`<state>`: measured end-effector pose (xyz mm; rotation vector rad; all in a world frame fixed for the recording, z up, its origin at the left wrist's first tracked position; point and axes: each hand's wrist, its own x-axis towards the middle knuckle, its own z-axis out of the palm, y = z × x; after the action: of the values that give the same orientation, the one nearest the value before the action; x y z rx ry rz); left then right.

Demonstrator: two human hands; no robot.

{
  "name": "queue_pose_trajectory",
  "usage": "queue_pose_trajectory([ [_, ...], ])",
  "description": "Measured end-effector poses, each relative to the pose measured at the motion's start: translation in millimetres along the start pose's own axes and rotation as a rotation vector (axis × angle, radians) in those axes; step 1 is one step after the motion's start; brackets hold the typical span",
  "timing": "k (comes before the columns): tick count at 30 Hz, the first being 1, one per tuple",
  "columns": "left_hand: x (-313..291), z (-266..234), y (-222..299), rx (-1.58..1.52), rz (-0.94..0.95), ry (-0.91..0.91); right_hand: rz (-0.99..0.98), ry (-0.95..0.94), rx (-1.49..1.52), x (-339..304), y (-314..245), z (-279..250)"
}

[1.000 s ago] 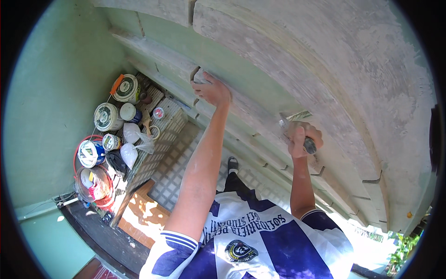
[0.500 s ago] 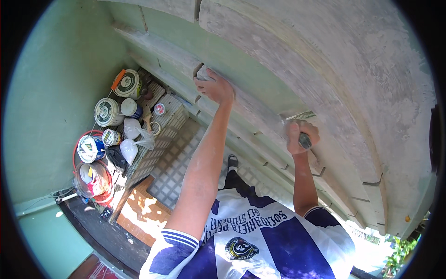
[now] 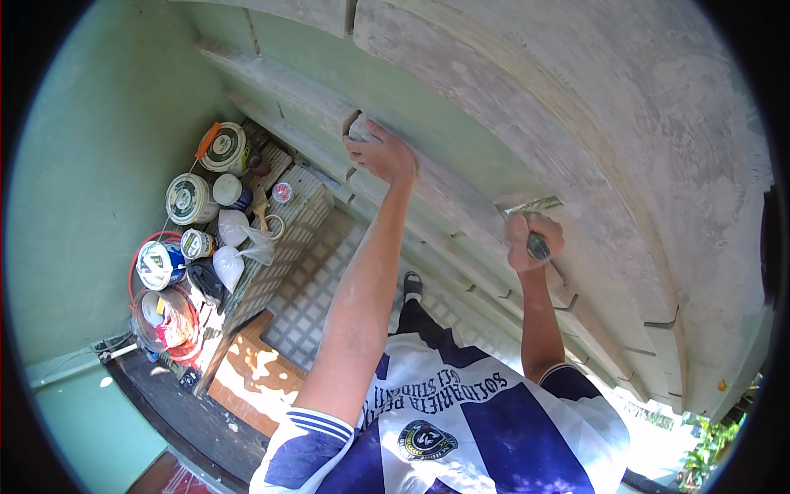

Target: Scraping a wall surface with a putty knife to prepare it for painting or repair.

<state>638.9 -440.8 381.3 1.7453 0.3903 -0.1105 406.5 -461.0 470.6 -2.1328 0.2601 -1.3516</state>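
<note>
My right hand (image 3: pixel 535 235) is closed round the dark handle of a putty knife (image 3: pixel 537 203), its wide metal blade lying against the pale wall (image 3: pixel 461 132). My left hand (image 3: pixel 383 156) is farther left, fingers bent round the end of a whitish raised board (image 3: pixel 359 125), beside a dark notch. The palm side is hidden, so anything else inside that grip cannot be made out. Uneven whitish filler covers the raised bands of the wall, and green paint shows between them.
On the left, a slatted bench (image 3: pixel 309 198) carries several paint buckets (image 3: pixel 188 198), clear plastic bags of white powder (image 3: pixel 229 267), a brush (image 3: pixel 261 210) and a roll of tape (image 3: pixel 275 226). Below lies a tiled floor (image 3: pixel 288 321). Green plants (image 3: pixel 709 449) show at lower right.
My right hand and the putty knife have shifted very slightly along the wall. My left hand keeps its hold at the board's end.
</note>
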Motion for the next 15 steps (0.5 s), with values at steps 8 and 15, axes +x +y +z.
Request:
queue_pose_trajectory([
  [8,-2,-3,-2,0.021,-0.001,-0.010,-0.146,0.016,0.033,4,-8,-7],
  [15,1,1,-5,0.005,0.004,-0.015,-0.203,0.098,0.266,15,-15,-9],
])
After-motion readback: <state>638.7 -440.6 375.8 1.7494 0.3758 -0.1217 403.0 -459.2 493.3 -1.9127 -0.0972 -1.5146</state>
